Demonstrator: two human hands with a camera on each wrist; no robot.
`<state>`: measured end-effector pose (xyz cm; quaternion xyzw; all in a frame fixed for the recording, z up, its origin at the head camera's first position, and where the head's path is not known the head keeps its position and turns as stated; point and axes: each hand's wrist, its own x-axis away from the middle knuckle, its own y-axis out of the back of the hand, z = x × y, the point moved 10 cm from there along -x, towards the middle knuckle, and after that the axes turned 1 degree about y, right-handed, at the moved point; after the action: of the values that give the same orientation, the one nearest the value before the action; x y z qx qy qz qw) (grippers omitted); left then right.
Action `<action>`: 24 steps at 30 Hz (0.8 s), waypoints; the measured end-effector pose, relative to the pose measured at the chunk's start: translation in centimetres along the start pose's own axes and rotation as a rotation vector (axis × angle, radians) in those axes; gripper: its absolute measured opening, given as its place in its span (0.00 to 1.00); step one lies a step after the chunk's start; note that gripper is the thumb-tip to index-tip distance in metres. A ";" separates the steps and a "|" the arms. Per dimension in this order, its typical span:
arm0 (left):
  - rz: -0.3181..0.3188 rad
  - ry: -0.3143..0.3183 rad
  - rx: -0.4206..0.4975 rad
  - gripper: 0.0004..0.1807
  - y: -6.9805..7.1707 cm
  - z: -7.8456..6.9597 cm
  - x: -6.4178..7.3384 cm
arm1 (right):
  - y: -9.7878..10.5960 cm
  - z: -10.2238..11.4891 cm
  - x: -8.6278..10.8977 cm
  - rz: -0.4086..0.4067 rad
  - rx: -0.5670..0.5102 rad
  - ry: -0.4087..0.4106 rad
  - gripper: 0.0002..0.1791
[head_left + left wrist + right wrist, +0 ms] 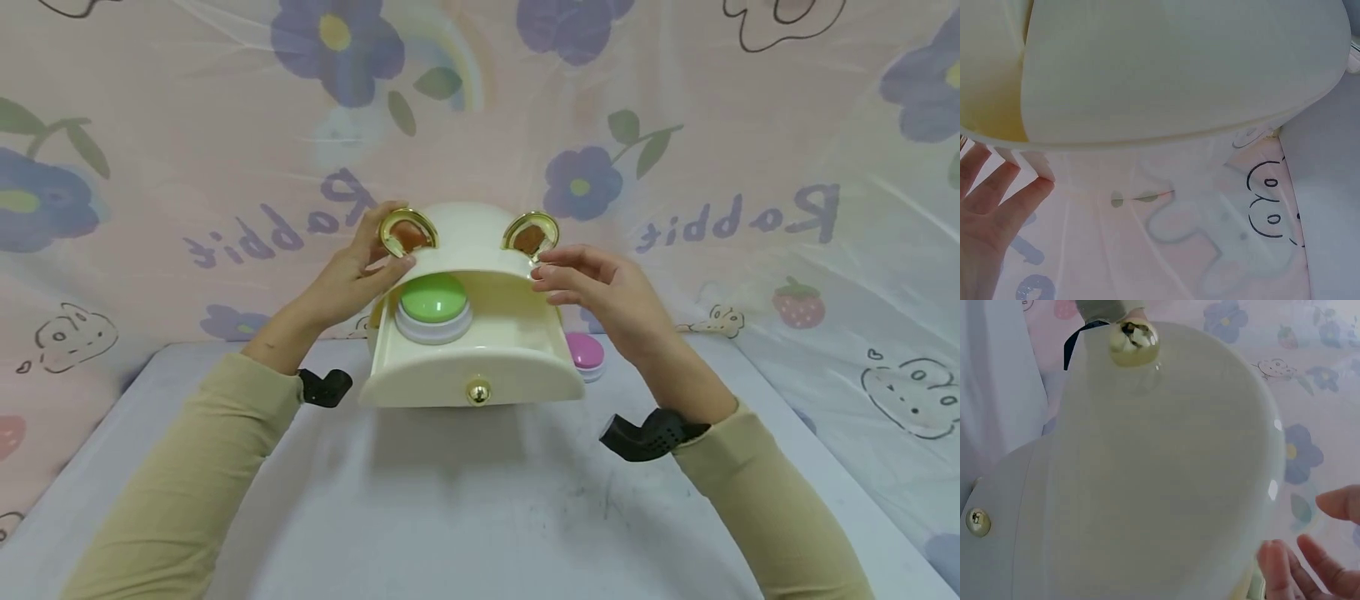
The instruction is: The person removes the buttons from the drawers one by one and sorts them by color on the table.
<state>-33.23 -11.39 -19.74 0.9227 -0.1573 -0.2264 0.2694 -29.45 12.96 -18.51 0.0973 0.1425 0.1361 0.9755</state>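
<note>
A cream box [468,229] with a domed top and two gold-rimmed ears stands on the table. Its front drawer [472,379], with a gold knob [478,392], is pulled out. Inside the drawer, at its left, lies a round push button [433,302] with a green top and white base. My left hand [360,267] grips the box's upper left edge, thumb in front and fingers behind the left ear [409,233]. By the right ear [531,235] is my right hand [607,292], fingers loosely bent and holding nothing; the right wrist view shows its fingertips beside the curved side wall [1160,456].
A pink-topped round button [585,352] sits on the white table [465,517], just right of the drawer. Behind the box hangs a patterned cloth [247,133] with flowers and rabbits. Black wrist cameras [645,435] stick out from both sleeves.
</note>
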 end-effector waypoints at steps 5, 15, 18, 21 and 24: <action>-0.001 -0.010 0.003 0.35 0.0 0.0 0.1 | -2.3 0.4 -0.4 0.089 0.088 -0.060 0.18; -0.006 -0.010 0.006 0.34 -0.3 0.2 -0.3 | -6.3 0.2 -0.6 0.336 0.314 -0.111 0.25; -0.007 -0.011 0.005 0.34 -0.5 0.2 -0.3 | -7.2 0.0 -0.8 0.378 0.332 -0.119 0.27; -0.010 -0.013 0.008 0.34 -0.6 0.1 -0.4 | -7.7 0.1 -0.8 0.408 0.351 -0.108 0.28; -0.013 -0.019 0.014 0.34 -0.7 -0.1 -0.4 | -8.0 0.3 -0.9 0.420 0.379 -0.090 0.30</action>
<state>-33.46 -10.63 -19.91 0.9234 -0.1556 -0.2357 0.2600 -28.27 5.16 -19.88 0.3113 0.0988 0.3018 0.8957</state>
